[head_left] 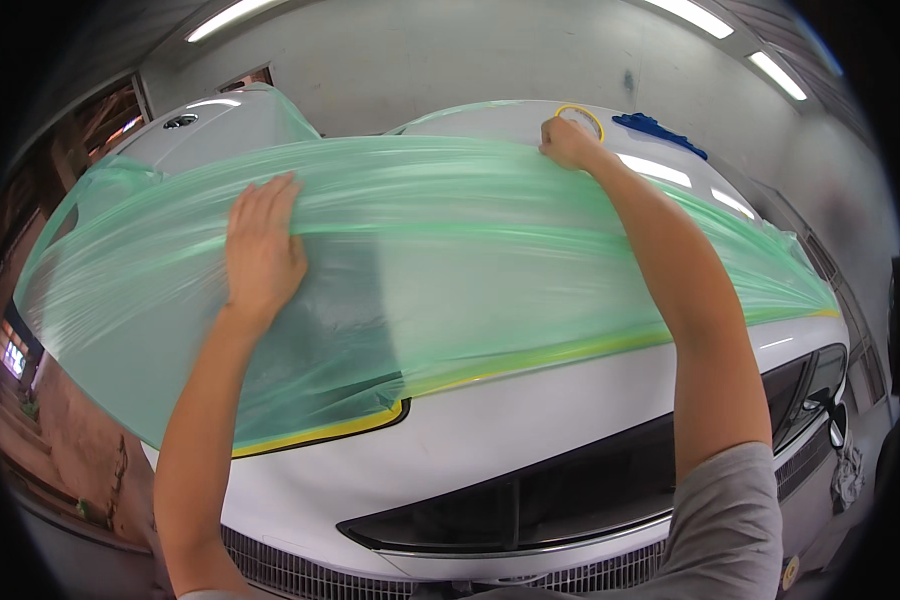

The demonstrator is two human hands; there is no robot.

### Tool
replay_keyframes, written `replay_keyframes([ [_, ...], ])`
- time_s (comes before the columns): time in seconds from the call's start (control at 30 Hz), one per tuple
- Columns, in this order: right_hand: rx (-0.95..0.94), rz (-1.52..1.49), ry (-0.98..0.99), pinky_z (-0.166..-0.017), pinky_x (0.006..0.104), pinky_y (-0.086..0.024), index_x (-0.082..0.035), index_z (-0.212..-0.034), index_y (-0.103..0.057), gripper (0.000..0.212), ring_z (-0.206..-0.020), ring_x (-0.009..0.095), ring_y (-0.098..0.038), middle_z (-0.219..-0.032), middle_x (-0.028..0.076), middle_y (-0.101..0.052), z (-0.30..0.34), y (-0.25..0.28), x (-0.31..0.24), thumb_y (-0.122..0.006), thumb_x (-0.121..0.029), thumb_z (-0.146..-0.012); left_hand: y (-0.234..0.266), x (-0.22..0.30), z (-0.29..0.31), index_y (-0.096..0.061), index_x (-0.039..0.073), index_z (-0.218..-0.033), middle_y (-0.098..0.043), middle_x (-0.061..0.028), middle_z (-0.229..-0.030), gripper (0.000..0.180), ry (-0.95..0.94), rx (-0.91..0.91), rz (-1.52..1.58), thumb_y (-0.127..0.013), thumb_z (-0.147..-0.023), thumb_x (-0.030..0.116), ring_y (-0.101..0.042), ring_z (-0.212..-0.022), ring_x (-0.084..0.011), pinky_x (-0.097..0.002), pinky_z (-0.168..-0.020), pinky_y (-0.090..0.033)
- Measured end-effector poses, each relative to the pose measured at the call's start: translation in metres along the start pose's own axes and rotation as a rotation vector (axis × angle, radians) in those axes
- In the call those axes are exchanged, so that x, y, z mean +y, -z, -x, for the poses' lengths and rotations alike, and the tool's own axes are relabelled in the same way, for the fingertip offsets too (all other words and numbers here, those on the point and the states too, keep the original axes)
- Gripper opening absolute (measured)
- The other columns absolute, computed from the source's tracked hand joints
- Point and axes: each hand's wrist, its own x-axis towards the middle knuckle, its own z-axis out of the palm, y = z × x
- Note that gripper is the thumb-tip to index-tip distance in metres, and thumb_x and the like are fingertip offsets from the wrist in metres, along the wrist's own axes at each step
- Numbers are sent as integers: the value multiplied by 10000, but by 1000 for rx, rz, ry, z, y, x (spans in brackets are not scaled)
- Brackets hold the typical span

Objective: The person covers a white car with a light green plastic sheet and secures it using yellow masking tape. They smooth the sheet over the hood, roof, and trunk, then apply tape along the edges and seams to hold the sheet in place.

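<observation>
Thin green plastic masking film [450, 180] lies in stretched folds over a white car [530, 440]. Yellow tape [315, 430] runs along the film's near edge, beside the dark glass and across the white body panel. My left hand [262, 240] rests on the film, palm down and fingers stretched out. Farther off to the right, my right hand [573, 146] is closed at the film's far edge, gripping it. A yellow tape roll [597, 122] shows just behind the right hand, partly hidden by it; whether the hand touches it I cannot tell.
A crumpled blue cloth [660, 134] lies on the white surface beyond my right hand. Dark side windows [570, 490] are close below my arms. A pale wall [450, 60] stands behind the car. Another roll [791, 572] shows at the lower right.
</observation>
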Motion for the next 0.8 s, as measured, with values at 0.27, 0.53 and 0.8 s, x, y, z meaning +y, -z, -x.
replay_keyframes([
  [0.27, 4, -106, 85, -723, 379, -510, 10, -928, -711, 284, -754, 235, -643, -785, 111, -684, 28, 52, -40, -737, -272, -914, -36, 0, -12, -697, 76, -969, -686, -72, -940, 313, -9, 119, -36, -636, -696, -65, -643, -959, -285, -416, -923, -478],
  [0.53, 160, 51, 874, -819, 409, -499, -47, -1156, -665, 485, -920, 307, -604, -1072, 117, -641, 247, 65, -173, -819, -389, -849, -39, -3, -12, -734, 69, -909, -699, -73, -894, 242, 16, 215, -13, -656, -702, -30, -664, -933, -283, -405, -956, -477],
  [0.8, 142, -97, 612, -754, 445, -478, -51, -869, -676, 224, -823, 354, -583, -838, 172, -551, 250, 11, -173, -754, -259, -906, -22, 10, -5, -733, 69, -986, -721, -92, -954, 282, 101, 199, 143, -645, -733, -20, -660, -971, -306, -434, -1030, -449],
])
